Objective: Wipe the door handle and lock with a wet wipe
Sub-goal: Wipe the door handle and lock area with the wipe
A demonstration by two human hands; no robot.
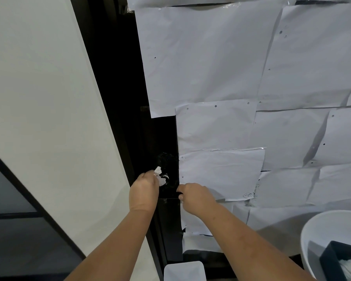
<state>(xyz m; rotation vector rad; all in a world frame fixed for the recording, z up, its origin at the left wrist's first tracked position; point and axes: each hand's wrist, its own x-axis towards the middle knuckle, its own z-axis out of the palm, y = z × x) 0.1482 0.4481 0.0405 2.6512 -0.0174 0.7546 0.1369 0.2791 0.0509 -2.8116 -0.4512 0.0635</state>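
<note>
Fingers of the left hand (144, 191) pinch a crumpled white wet wipe (160, 176), pressing it against the black door lock (166, 169); the right hand (195, 196) curls round the dark door handle (177, 194), apparently steadying it.

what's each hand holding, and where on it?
Left hand pinches the wipe at its lower part. Right hand curls on the dark door edge; handle hidden.

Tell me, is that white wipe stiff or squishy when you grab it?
Probably squishy: the wet wipe is bunched into a crumpled wad in the left hand. Likely light too, since just the fingertips pinch it. It looks floppy, its loose corner sticking up.
</note>
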